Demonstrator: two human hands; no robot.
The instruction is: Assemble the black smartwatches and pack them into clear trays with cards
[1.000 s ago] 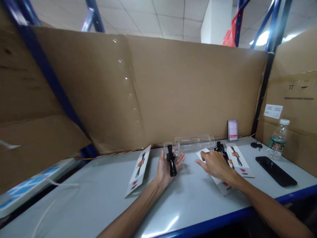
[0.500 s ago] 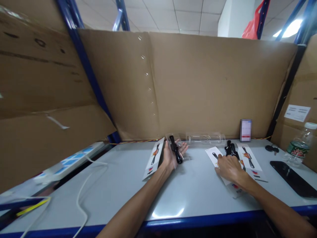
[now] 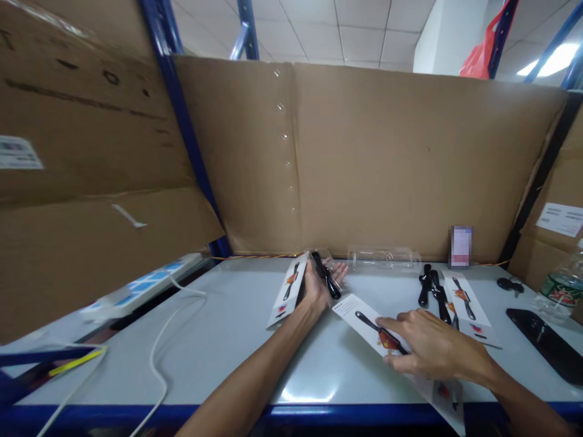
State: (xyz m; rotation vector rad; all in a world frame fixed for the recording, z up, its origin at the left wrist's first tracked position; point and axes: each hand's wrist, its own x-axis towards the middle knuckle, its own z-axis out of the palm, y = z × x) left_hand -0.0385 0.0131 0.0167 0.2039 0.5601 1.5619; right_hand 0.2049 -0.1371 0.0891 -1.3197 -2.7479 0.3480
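Note:
My left hand (image 3: 316,282), palm up with fingers stretched, holds a clear plastic blister shell (image 3: 331,268). Inside the shell lies a black two-handled tool (image 3: 326,276) shaped like a spokeshave. A printed card (image 3: 288,290) leans upright along the thumb side of that hand. Between thumb and fingers, my right hand (image 3: 428,343) grips another printed card (image 3: 364,321), tilted over the table with its upper corner close to the left wrist. Its lower end hangs near the table's front edge, partly behind the hand.
Beyond my right hand lie loose black tools (image 3: 432,290) and a printed card (image 3: 467,303). Clear plastic shells (image 3: 382,259) rest along the cardboard wall. To the right are an upright phone (image 3: 460,247), keys (image 3: 510,285), a dark phone (image 3: 544,343) and a bottle (image 3: 562,285). A power strip (image 3: 146,285) runs along the left.
My right hand has lifted a card off the pile at the right and brought it left and nearer, towards my left hand. The left hand keeps its hold. The view has shifted slightly.

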